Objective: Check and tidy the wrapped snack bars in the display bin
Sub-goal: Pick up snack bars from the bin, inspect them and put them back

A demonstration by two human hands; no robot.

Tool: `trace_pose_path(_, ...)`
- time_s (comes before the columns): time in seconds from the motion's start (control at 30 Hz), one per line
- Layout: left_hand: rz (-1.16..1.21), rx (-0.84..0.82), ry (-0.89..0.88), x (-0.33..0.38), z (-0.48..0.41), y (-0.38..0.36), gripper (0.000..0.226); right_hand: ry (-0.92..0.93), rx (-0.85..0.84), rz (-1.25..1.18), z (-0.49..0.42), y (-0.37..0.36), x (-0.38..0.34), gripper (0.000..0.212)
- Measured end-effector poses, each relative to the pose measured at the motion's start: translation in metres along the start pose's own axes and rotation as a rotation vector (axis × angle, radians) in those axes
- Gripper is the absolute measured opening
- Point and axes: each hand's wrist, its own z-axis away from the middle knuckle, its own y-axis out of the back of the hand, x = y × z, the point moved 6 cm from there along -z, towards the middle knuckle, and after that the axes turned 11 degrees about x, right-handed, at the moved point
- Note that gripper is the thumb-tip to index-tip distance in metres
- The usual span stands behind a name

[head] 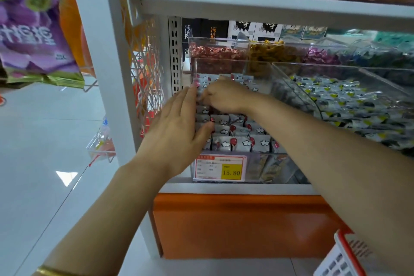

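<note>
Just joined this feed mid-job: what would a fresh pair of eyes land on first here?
Two bare arms reach into the clear display bin on the shelf. The left hand lies flat along the left edge of the silver snack bars, while the right hand curls its fingers into the rows further back. Next comes the yellow 15.80 price tag on the bin's front.

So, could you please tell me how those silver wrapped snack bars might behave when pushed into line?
The snack bars look small and probably light, so the flat left hand should shift several at once. Their glossy wrappers are likely slippery and crinkly. Standing on edge in rows, they may topple like dominoes.
</note>
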Motion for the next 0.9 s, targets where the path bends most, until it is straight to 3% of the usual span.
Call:
trace_pose_path(0.07, 0.071, -0.002, 0.006, -0.001, 0.001, -0.002, 0.073, -0.05, 0.042, -0.148, -0.006, 0.008, 0.001, 0.032)
trace_pose_path(0.17, 0.181, -0.015, 0.041, -0.002, 0.003, -0.004, 0.075, -0.117, 0.283, -0.268, -0.021, 0.027, 0.01, 0.023)
trace_pose_path(0.23, 0.211, -0.027, 0.053, -0.003, 0.003, -0.006, 0.075, -0.106, 0.334, -0.153, -0.031, 0.026, 0.013, 0.019)
trace_pose_path(0.33, 0.21, -0.04, 0.054, -0.004, 0.002, -0.007, 0.076, -0.09, 0.223, 0.084, -0.04, 0.006, 0.01, 0.016)
trace_pose_path(0.43, 0.205, -0.049, 0.051, -0.004, 0.001, -0.007, 0.076, -0.08, 0.215, 0.229, -0.045, 0.001, 0.003, 0.012)
trace_pose_path(0.5, 0.213, -0.055, 0.048, -0.003, 0.001, -0.006, 0.074, -0.108, 0.243, 0.054, -0.042, 0.01, 0.003, 0.016)
trace_pose_path(0.57, 0.235, -0.051, 0.052, -0.002, -0.001, -0.004, 0.073, -0.13, 0.315, -0.24, -0.034, 0.024, 0.005, 0.004)
trace_pose_path(0.67, 0.242, -0.031, 0.115, -0.003, -0.001, -0.001, 0.07, -0.146, 0.508, -0.507, -0.004, 0.052, 0.003, 0.01)
trace_pose_path(0.8, 0.173, 0.223, 0.13, 0.008, 0.001, 0.027, 0.06, -0.311, 0.853, -0.817, 0.067, 0.075, 0.012, 0.004)
trace_pose_path(0.9, 0.27, 0.286, 0.173, 0.018, 0.006, 0.042, 0.053, -0.475, 0.896, -1.184, 0.125, 0.073, 0.021, 0.009)
